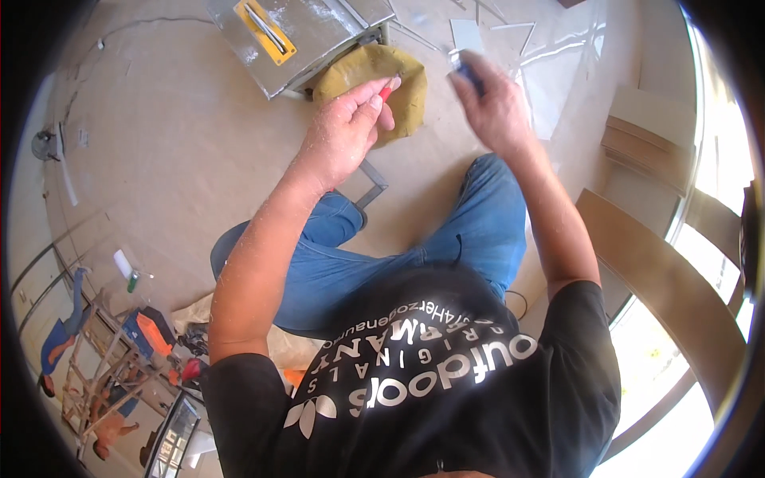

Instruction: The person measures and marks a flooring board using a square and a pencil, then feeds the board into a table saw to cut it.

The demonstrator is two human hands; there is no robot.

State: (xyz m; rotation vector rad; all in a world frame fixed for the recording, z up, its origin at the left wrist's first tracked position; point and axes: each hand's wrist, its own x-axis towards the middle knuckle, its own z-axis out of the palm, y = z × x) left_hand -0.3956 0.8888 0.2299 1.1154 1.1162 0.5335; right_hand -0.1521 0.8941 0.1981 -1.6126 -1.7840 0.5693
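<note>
My left hand (351, 119), dusted with pale specks, has its fingers closed on a small red object (386, 92) above a crumpled mustard-yellow round item (410, 107). To its right, my right hand (494, 103), slightly blurred, grips a dark blue object (470, 73) with a pale tip; the two hands are apart. Beyond them stands a dusty metal box or bench (247, 68), with a yellow piece holding metal bars (263, 30) on top. A grey metal bar frame (374, 191) lies below my hands, by my jeans.
Pale strips and offcuts (466, 36) lie at the back right. Brown boards (629, 271) stand at the right by bright windows. At the lower left are scaffolding, tool cases (155, 333) and two other people (111, 426) (56, 342). A cable (143, 22) runs across the floor.
</note>
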